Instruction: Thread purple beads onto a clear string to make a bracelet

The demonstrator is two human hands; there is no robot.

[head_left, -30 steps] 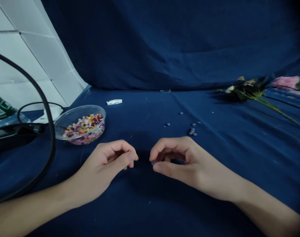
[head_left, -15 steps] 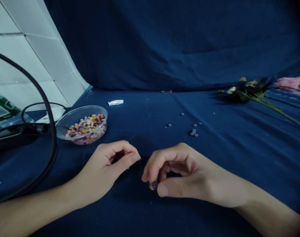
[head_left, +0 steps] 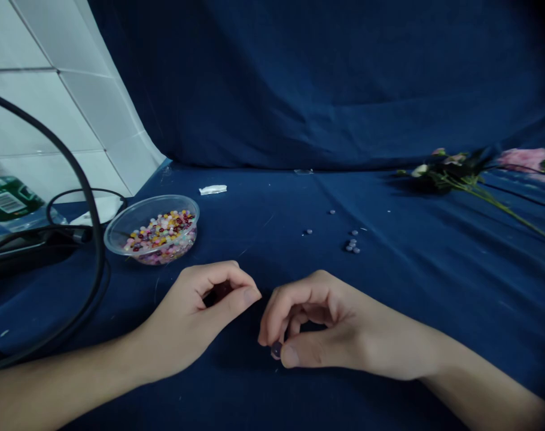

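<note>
Over the blue cloth (head_left: 344, 401), right hand (head_left: 353, 344): thumb and fingertips closed on one dark purple bead (head_left: 276, 349), and it shows nicely right at the tips!
Left hand (head_left: 200, 320): thumb and forefinger tips pressed together, near the right fingers but clear of them; whether anything sits in that pinch, I cannot tell.
Loose beads (head_left: 352, 246): small purple bunch on the cloth beyond the right hand, two strays to its left.
Bowl (head_left: 128, 218): clear, round, beyond the left hand, loaded with mixed beads (head_left: 164, 230).
Far left: black cable (head_left: 97, 239) looping in front of a green-labelled bottle (head_left: 7, 197).
Far right: flowers (head_left: 451, 170), lying down.
</note>
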